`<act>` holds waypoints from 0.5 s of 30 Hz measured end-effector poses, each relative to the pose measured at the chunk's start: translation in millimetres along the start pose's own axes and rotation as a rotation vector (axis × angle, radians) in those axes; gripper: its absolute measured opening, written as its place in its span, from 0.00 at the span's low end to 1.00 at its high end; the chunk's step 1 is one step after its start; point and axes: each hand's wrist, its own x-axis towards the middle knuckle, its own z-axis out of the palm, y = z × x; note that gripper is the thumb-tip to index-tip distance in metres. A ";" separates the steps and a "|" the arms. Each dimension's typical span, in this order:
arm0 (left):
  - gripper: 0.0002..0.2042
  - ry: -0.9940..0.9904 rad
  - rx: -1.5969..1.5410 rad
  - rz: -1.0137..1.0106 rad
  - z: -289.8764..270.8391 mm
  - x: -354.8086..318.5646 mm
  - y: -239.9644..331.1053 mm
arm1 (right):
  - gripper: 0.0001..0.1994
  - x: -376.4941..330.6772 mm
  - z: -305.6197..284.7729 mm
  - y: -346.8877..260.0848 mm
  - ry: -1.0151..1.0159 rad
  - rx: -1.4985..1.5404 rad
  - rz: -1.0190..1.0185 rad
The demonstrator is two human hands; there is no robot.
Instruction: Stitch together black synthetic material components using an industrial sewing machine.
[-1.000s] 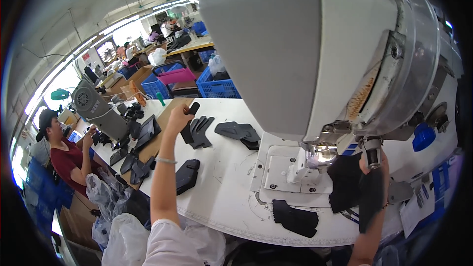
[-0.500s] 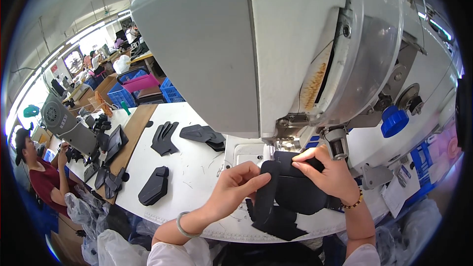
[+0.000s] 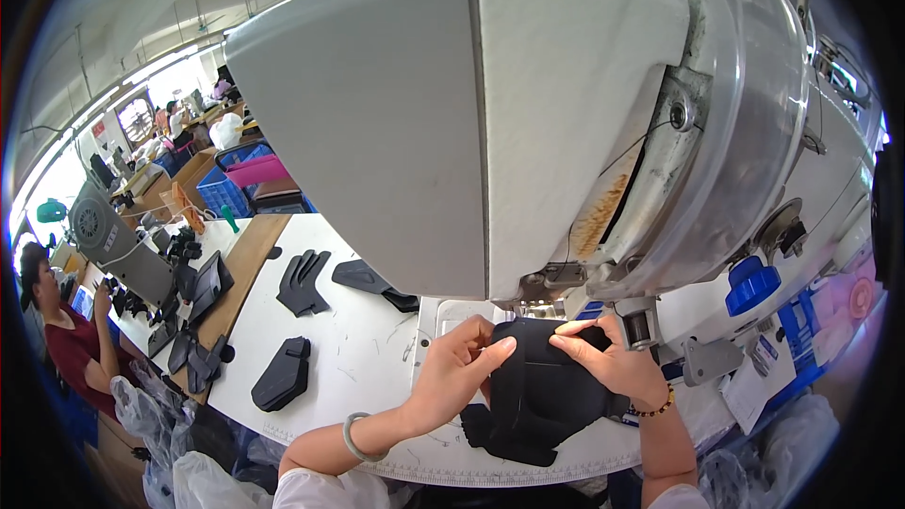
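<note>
My left hand [image 3: 462, 368] and my right hand [image 3: 608, 363] both pinch a black cut fabric piece [image 3: 542, 396] on the white bed of a large white sewing machine [image 3: 528, 123]. The piece lies just under the machine's head, near the needle area [image 3: 566, 287]. My left fingers press its left top edge, my right fingers hold its top right edge. A pale green bangle sits on my left wrist, a bead bracelet on my right. More black pieces lie under the held one at the table's front edge.
Stacks of black cut pieces [image 3: 304, 281] [image 3: 281, 375] [image 3: 372, 278] lie on the white table [image 3: 358, 358] to my left. A person in a red top [image 3: 71, 349] sits at another sewing machine [image 3: 108, 240] far left. Blue crates [image 3: 226, 193] stand behind.
A second ago my left arm reached far left to the stacks; since then it has come back, and both hands have moved the black piece closer under the machine head.
</note>
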 end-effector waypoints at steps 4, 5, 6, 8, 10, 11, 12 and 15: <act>0.12 -0.029 -0.070 0.031 -0.3 1.5 -3.2 | 0.09 1.2 -1.5 -3.3 0.067 0.065 -0.004; 0.12 -0.032 -0.078 0.030 0.5 1.2 -2.0 | 0.09 0.9 -2.7 -3.7 0.069 0.060 -0.005; 0.12 -0.033 -0.079 0.034 0.4 0.8 -1.2 | 0.11 0.9 -2.9 -3.5 0.043 0.065 0.016; 0.12 -0.022 -0.078 0.017 0.5 -0.1 -0.2 | 0.13 0.7 -2.0 -2.8 0.019 0.087 0.035; 0.12 -0.030 -0.070 0.019 -0.4 0.3 0.2 | 0.12 -1.3 -2.0 -2.0 0.017 0.097 0.056; 0.12 -0.033 -0.061 0.017 -0.4 0.4 0.0 | 0.12 -2.8 -1.5 -1.1 0.011 0.112 0.080; 0.12 -0.034 -0.061 0.020 0.0 1.1 -1.0 | 0.13 -2.7 -1.9 0.8 -0.014 0.103 0.021; 0.12 -0.009 -0.034 0.032 3.1 5.3 -0.9 | 0.10 1.6 4.9 -12.9 0.190 0.486 0.212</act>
